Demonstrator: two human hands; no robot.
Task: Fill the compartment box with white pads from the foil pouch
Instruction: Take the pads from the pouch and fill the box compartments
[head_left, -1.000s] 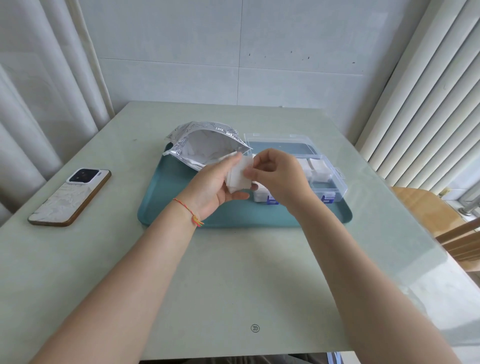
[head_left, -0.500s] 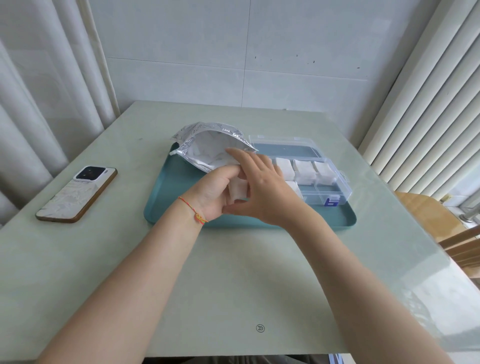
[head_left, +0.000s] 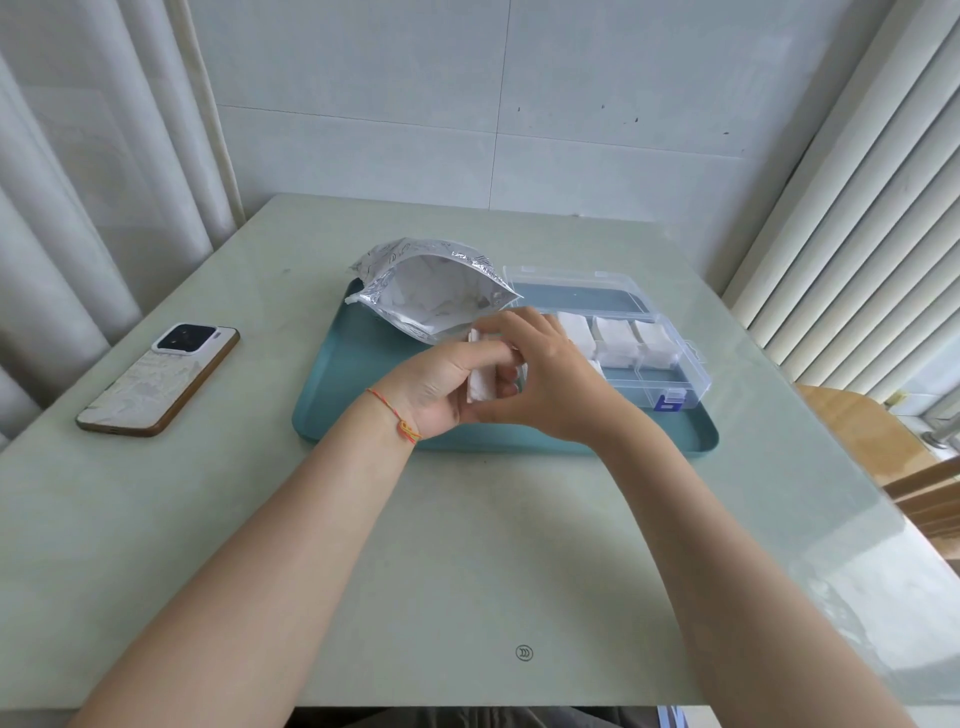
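A silver foil pouch (head_left: 441, 291) lies open at the back left of a teal tray (head_left: 353, 379). To its right stands a clear compartment box (head_left: 675, 364), lid folded back, with white pads (head_left: 613, 338) in its rear cells. My left hand (head_left: 436, 384) and my right hand (head_left: 545, 379) meet over the tray's middle, both curled round a small stack of white pads (head_left: 480, 384). My right hand hides most of the stack and the box's left end.
A phone (head_left: 161, 376) in a marbled case lies face down on the pale green table (head_left: 467, 545), left of the tray. Curtains hang at the left, blinds at the right. A wooden chair (head_left: 872, 431) stands beyond the table's right edge.
The white pads have turned more on edge between my hands. My right hand's fingers have curled down over them, and both hands stay above the tray's middle.
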